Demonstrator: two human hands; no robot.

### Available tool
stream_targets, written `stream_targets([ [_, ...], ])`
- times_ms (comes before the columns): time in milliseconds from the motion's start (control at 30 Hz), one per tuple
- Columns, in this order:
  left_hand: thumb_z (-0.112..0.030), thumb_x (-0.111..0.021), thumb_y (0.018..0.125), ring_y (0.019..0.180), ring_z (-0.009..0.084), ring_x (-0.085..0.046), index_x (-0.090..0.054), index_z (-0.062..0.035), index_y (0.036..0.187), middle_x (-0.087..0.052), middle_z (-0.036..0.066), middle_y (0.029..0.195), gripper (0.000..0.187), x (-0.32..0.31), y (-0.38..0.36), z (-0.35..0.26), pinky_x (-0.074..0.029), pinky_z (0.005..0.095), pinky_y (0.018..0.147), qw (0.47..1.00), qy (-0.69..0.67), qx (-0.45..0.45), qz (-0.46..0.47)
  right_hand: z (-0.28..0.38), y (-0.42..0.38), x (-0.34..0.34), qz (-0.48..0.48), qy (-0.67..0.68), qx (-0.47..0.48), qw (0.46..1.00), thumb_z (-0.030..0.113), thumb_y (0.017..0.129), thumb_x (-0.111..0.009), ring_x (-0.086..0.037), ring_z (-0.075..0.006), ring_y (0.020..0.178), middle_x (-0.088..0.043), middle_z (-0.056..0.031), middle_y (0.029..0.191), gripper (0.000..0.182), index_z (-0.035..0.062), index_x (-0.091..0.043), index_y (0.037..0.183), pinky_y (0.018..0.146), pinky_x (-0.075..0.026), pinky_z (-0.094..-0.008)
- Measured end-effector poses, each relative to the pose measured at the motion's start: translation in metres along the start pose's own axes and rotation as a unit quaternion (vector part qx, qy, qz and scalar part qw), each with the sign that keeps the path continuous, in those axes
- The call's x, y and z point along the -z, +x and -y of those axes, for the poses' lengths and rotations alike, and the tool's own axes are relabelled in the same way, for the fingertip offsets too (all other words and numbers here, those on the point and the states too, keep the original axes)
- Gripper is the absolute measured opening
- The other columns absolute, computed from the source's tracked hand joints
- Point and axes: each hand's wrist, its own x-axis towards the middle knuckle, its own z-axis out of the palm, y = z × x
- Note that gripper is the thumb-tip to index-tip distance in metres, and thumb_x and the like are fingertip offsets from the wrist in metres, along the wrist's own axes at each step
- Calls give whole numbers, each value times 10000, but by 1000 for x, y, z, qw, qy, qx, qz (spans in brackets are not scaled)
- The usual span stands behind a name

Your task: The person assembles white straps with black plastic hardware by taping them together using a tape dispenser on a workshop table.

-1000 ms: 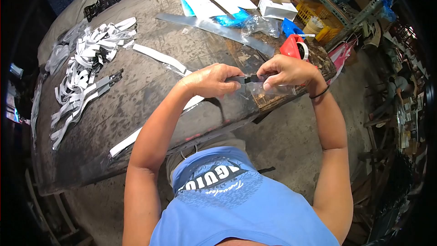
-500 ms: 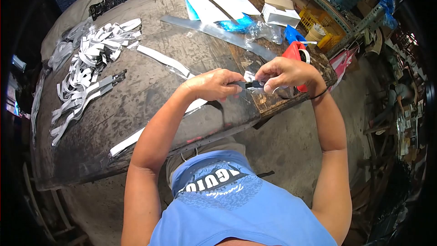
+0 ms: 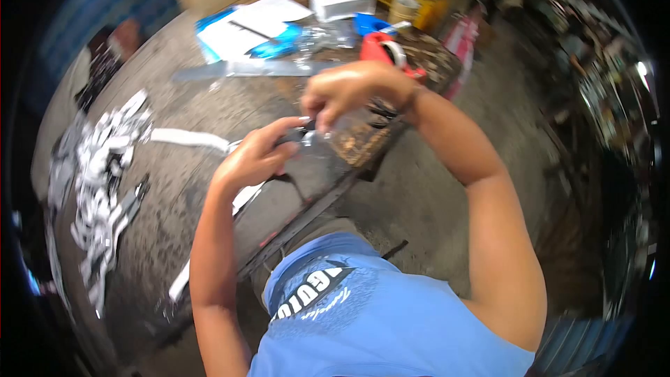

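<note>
Blurrily, left hand (image 3: 255, 157), right hand (image 3: 342, 91), perhaps pinching clear bag (image 3: 328, 131)

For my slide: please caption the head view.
Both hands, left and right, pinch a small clear bag over a worn table.

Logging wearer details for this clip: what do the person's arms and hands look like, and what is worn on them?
Both arms are bare, with no gloves on the left hand or the right hand. A thin dark band circles the right wrist. The blue shirt has white lettering and leaves the arms uncovered.
</note>
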Motion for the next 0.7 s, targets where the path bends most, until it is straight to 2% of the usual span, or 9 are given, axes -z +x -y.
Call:
stream_targets([
  [33, -96, -586, 926, 609, 95, -548, -522, -88, 1362, -632, 43, 823, 441, 0, -1, -2, -472, 278, 575, 1000, -12, 23, -6, 6, 0, 1, -17, -15, -4, 1000, 257, 765, -789, -615, -198, 679, -670, -89, 751, 320, 10, -669, 931, 611, -464, -387],
  [133, -86, -582, 922, 613, 89, -544, -533, -80, 1337, -632, 41, 823, 417, -3, 1, 6, -463, 261, 572, 1000, -26, -2, 11, 9, 7, -2, -15, 10, -65, 998, 262, 761, -787, -646, -200, 732, -696, -80, 782, 303, 18, -684, 910, 649, -492, -374],
  [267, -66, -570, 916, 629, 92, -542, -524, -43, 1291, -638, 49, 849, 378, -4, 1, 10, -455, 246, 578, 997, -71, 29, 0, 6, 9, -6, -21, -33, -35, 999, 267, 787, -768, -645, -188, 741, -697, -78, 790, 298, 20, -690, 934, 659, -490, -373],
  [333, -69, -571, 917, 647, 93, -547, -509, -27, 1264, -644, 62, 871, 355, -3, 1, 7, -457, 238, 598, 995, -91, 43, 1, 4, 7, -8, -32, 39, -21, 999, 264, 809, -749, -645, -195, 744, -695, -80, 797, 304, 15, -684, 971, 676, -490, -367],
  [467, -79, -563, 922, 676, 106, -579, -473, -21, 1306, -674, 101, 876, 399, -1, 2, 8, -475, 246, 598, 996, -86, 30, 11, -1, 0, -11, -30, 88, -12, 996, 260, 830, -734, -642, -210, 749, -695, -77, 812, 316, 5, -672, 1006, 701, -491, -363],
  [533, -86, -586, 925, 659, 92, -556, -509, -34, 1267, -651, 65, 877, 355, 0, 1, 7, -468, 243, 605, 996, -90, 15, 14, -5, 0, -16, -68, 55, 40, 995, 252, 845, -725, -639, -196, 766, -695, -75, 824, 314, 0, -667, 1023, 718, -491, -363],
  [600, -99, -592, 925, 661, 92, -558, -511, -45, 1272, -650, 62, 875, 360, -2, 3, 7, -470, 247, 600, 996, -91, 16, 3, -15, 3, -23, -85, 105, 89, 987, 248, 859, -712, -624, -179, 770, -688, -73, 815, 297, -2, -669, 1014, 711, -490, -362],
  [667, -128, -601, 925, 657, 93, -562, -519, -76, 1281, -647, 52, 865, 369, 0, 2, 9, -473, 256, 592, 996, -84, 22, 1, -8, -2, -17, -72, 80, 63, 992, 243, 880, -689, -608, -147, 752, -663, -58, 790, 267, 1, -674, 990, 682, -487, -353],
  [700, -146, -604, 924, 651, 94, -563, -525, -95, 1287, -645, 46, 858, 374, 0, 2, 9, -474, 261, 587, 996, -77, 33, 1, -9, -5, -19, -87, 124, 80, 985, 244, 894, -680, -609, -133, 747, -660, -53, 787, 264, -1, -670, 989, 670, -494, -336],
])
